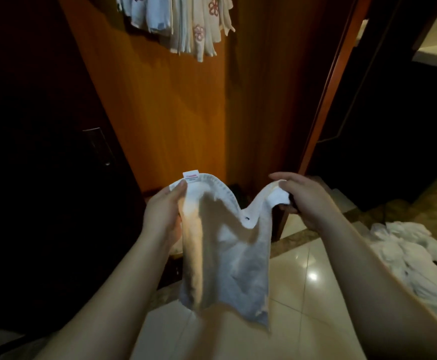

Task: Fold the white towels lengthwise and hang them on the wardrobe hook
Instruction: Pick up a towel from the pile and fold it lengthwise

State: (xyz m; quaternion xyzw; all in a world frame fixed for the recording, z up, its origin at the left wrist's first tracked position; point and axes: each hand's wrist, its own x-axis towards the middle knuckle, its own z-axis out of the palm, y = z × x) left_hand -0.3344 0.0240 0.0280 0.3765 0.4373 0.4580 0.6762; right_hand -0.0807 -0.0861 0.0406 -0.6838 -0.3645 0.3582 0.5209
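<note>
A white towel hangs in front of me, held by its two upper corners, and its top edge sags between them. My left hand pinches the left corner, where a small white label with red print sticks up. My right hand grips the right corner, bunched in its fingers. Several towels, some with pink flower prints, hang at the top of the orange wooden wardrobe panel. The hook itself is out of view.
A heap of white towels lies on the glossy tiled floor at the right. A dark wardrobe door with a metal handle stands on the left. A dark doorway opens at the right.
</note>
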